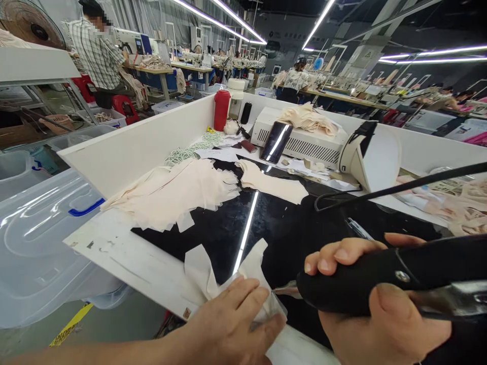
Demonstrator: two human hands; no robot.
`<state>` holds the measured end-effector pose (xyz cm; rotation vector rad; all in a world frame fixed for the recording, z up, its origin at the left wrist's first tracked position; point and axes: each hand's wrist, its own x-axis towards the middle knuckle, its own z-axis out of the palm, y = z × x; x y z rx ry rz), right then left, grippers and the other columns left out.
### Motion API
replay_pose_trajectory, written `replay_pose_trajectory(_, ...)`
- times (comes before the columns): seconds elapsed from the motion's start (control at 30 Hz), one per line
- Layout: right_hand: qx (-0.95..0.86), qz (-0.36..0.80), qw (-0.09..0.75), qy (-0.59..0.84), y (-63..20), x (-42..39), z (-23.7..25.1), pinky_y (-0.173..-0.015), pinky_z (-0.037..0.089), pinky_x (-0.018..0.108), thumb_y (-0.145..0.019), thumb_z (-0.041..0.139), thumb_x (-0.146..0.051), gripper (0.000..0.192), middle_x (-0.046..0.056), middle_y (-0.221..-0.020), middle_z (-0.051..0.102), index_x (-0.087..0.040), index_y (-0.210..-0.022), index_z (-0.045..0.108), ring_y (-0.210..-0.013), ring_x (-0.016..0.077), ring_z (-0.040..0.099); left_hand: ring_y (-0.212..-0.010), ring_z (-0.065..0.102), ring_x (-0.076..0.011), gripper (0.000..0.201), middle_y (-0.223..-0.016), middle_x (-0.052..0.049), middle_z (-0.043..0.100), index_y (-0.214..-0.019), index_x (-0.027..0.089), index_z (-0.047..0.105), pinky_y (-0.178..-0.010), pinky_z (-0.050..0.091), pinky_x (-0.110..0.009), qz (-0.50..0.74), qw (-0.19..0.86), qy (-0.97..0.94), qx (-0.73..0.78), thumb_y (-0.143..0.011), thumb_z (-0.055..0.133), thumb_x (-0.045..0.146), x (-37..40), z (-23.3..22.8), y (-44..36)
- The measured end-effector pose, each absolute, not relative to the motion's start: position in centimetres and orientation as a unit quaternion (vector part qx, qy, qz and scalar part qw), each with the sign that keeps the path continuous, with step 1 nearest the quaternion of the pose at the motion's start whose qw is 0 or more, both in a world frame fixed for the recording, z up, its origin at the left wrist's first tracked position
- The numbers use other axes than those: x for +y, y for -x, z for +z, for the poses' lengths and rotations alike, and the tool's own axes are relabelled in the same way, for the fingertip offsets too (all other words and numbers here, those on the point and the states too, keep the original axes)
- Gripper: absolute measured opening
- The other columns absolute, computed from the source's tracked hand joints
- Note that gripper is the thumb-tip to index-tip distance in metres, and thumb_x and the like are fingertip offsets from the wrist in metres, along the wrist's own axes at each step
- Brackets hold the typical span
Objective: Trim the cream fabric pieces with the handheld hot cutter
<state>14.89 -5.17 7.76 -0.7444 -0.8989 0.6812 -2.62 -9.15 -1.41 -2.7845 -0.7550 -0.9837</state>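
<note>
At the near edge of the table, my left hand (232, 317) is closed on a cream fabric piece (254, 262), whose ends stick up beyond the fingers. My right hand (395, 324) grips a black hand tool (342, 289) with a screw in its body and a metal lever along its side. The tool's thin metal tip points left and reaches the fabric beside my left fingers; whether it touches is unclear. Under both hands lies a glossy black panel (213, 235). Farther back on it rest a stack of cream fabric pieces (178, 187) and a smaller cream piece (272, 183).
White boards (144, 137) wall the table's left and back. Along the back stand a red bottle (221, 110), a phone (276, 142), a white vented box (304, 144) and a lamp (375, 157). A black cable (418, 180) crosses at right. Left is a clear plastic bin (49, 243).
</note>
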Motion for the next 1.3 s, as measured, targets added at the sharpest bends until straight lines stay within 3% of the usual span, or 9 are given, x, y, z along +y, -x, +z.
replay_pose_trajectory(0.1, -0.415, 0.314, 0.784, 0.340, -14.9, -5.3, 7.6, -0.046, 0.058, 0.031, -0.073, 0.097, -0.036, 0.046, -0.006, -0.071, 0.071, -0.027, -0.109, 0.070, -0.054, 0.0179, 0.062, -0.123, 0.069, -0.0293, 0.037, -0.122, -0.016, 0.076, -0.127, 0.005, 0.071, -0.120, 0.055, -0.043, -0.284, 0.048, 0.930, -0.228, -0.109, 0.075, 0.037, -8.4, -0.1, 2.9)
replay_pose_trajectory(0.2, -0.411, 0.315, 0.785, 0.339, -14.7, -5.3, 7.5, -0.047, 0.057, 0.031, -0.074, 0.096, -0.035, 0.045, -0.006, -0.072, 0.071, -0.027, -0.110, 0.069, -0.055, 0.0183, 0.063, -0.119, 0.069, -0.0254, 0.033, -0.117, -0.012, 0.076, -0.121, 0.007, 0.072, -0.118, 0.056, -0.038, -0.251, 0.018, 0.943, -0.217, -0.108, 0.077, 0.037, -6.6, 1.1, 3.3)
replay_pose_trajectory(0.47, -0.410, 0.311, 0.789, 0.336, -14.6, -5.4, 7.5, -0.046, 0.061, 0.032, -0.074, 0.098, -0.038, 0.047, -0.005, -0.072, 0.073, -0.026, -0.109, 0.070, -0.054, 0.0180, 0.064, -0.113, 0.071, -0.0255, 0.024, -0.120, -0.011, 0.073, -0.123, 0.014, 0.071, -0.113, 0.059, -0.043, -0.235, -0.038, 0.947, -0.216, -0.110, 0.075, 0.033, -4.2, 0.3, 4.8)
replay_pose_trajectory(0.7, -0.398, 0.304, 0.795, 0.341, -14.5, -5.5, 7.7, -0.046, 0.062, 0.031, -0.071, 0.100, -0.040, 0.049, -0.006, -0.071, 0.073, -0.026, -0.107, 0.071, -0.054, 0.0176, 0.063, -0.109, 0.071, -0.0269, 0.031, -0.119, -0.013, 0.071, -0.132, 0.017, 0.070, -0.106, 0.062, -0.044, -0.239, -0.052, 0.948, -0.206, -0.109, 0.076, 0.037, -4.1, 0.8, 5.2)
replay_pose_trajectory(0.93, -0.387, 0.301, 0.799, 0.348, -14.3, -5.2, 7.8, -0.043, 0.061, 0.031, -0.066, 0.101, -0.039, 0.050, -0.006, -0.068, 0.073, -0.026, -0.105, 0.071, -0.051, 0.0178, 0.062, -0.115, 0.071, -0.0301, 0.035, -0.125, -0.015, 0.070, -0.127, 0.017, 0.071, -0.111, 0.062, -0.051, -0.235, -0.046, 0.948, -0.212, -0.102, 0.086, 0.037, -4.4, 0.3, 5.1)
replay_pose_trajectory(1.3, -0.360, 0.291, 0.802, 0.378, -13.8, -4.3, 8.6, -0.040, 0.057, 0.030, -0.062, 0.089, -0.032, 0.044, -0.009, -0.064, 0.070, -0.028, -0.100, 0.067, -0.050, 0.0179, 0.059, -0.115, 0.071, -0.0316, 0.033, -0.125, -0.016, 0.068, -0.127, 0.017, 0.071, -0.110, 0.063, -0.054, -0.237, -0.033, 0.948, -0.211, -0.105, 0.081, 0.038, -4.4, -0.1, 5.0)
